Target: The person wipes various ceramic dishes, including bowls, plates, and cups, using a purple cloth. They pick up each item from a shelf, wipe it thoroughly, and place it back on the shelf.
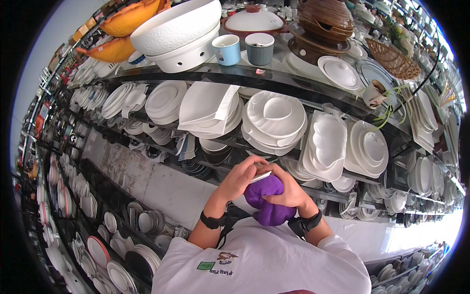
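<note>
My left hand [238, 180] has its fingers curled over a small white dish [261, 177], of which only the rim and a sliver show. From the other side my right hand [288, 186] grips the same dish together with a bunched purple cloth [271, 211]. The cloth hangs below the dish, in front of my white shirt [264, 253]. Both hands meet at the dish's far side, and the fingers hide most of it. Just beyond them is a stack of white plates [253, 126] with a small bowl [278, 108] on top.
Glass shelving with a dark edge [227, 71] runs across ahead, packed with white dishes. On its top stand a large white bowl [176, 29], two ribbed cups [226, 49] and a brown pot [325, 22]. More plate racks [121, 242] line the tiled aisle [165, 194] behind left.
</note>
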`<state>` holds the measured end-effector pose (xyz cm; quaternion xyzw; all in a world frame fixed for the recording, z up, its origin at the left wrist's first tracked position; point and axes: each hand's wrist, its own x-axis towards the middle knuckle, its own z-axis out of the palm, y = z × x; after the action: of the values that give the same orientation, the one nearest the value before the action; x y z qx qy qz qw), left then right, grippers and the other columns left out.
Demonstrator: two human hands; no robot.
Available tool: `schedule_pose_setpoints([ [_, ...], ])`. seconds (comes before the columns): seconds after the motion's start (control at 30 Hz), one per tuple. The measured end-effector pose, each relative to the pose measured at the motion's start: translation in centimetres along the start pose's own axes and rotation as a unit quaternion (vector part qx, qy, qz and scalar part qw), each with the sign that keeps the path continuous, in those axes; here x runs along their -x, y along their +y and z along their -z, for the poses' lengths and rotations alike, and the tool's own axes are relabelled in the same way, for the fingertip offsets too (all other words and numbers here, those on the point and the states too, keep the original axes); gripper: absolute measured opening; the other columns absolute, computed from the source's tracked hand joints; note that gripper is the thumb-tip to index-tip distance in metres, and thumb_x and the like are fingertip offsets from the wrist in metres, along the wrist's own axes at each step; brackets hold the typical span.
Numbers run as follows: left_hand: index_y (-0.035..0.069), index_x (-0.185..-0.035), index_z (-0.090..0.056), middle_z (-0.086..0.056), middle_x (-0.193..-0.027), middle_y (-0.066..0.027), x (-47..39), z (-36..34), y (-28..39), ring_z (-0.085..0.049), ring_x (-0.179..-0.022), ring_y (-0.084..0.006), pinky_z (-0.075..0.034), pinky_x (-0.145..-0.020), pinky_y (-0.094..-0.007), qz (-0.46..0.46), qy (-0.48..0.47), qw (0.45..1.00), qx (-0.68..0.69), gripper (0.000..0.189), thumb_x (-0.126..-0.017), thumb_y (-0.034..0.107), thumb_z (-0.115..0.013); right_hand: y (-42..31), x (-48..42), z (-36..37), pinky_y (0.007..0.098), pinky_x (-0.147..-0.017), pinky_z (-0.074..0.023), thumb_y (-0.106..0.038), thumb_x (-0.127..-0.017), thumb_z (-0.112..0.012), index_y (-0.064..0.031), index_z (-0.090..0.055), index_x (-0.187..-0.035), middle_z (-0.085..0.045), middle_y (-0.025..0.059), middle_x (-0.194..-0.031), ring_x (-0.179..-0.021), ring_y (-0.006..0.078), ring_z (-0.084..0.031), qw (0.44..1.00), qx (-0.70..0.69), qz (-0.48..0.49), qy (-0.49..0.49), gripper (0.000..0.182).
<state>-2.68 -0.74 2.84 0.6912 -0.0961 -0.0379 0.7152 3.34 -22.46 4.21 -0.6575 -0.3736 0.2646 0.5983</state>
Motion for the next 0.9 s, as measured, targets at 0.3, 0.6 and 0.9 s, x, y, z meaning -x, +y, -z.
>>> schedule_pose_setpoints([
  [0.3, -0.001, -0.115, -0.076, -0.079, -0.103, -0.0107, -0.2, -0.6, 2.9, -0.072, -0.091, -0.0149, -0.056, -0.079, -0.0278, -0.067, 0.112, 0.975, -0.181, 0.019, -0.101, 0.007, -0.067, 1.4, 0.8, 1.9, 0.0317, -0.102, -0.0451, -0.007, -0.075, -0.081, -0.0049, -0.054, -0.132, -0.059, 0.0048, -0.118, -0.112, 0.0158, -0.057, 0.987, -0.120, -0.046, 0.101, 0.063],
  [0.6, 0.001, -0.105, -0.077, -0.076, -0.096, -0.0114, -0.4, -0.2, 2.9, -0.073, -0.085, -0.0238, -0.057, -0.074, -0.0327, -0.097, 0.100, 0.951, -0.276, 0.018, -0.088, -0.001, -0.075, 1.9, 1.0, 2.4, 0.0329, -0.104, -0.0449, -0.006, -0.074, -0.080, -0.0041, -0.055, -0.131, -0.060, 0.0053, -0.120, -0.114, 0.0170, -0.058, 0.996, -0.051, -0.012, 0.069, 0.062],
  [0.9, 0.002, -0.090, -0.064, -0.064, -0.082, -0.0131, -0.5, 0.2, 3.1, -0.064, -0.079, -0.0360, -0.051, -0.069, -0.0458, -0.135, 0.058, 0.889, -0.434, 0.014, -0.088, 0.010, -0.075, 1.7, 0.8, 2.8, 0.0333, -0.105, -0.0450, -0.007, -0.073, -0.080, -0.0038, -0.055, -0.132, -0.061, 0.0061, -0.122, -0.116, 0.0178, -0.058, 0.997, -0.036, -0.039, 0.050, 0.064],
])
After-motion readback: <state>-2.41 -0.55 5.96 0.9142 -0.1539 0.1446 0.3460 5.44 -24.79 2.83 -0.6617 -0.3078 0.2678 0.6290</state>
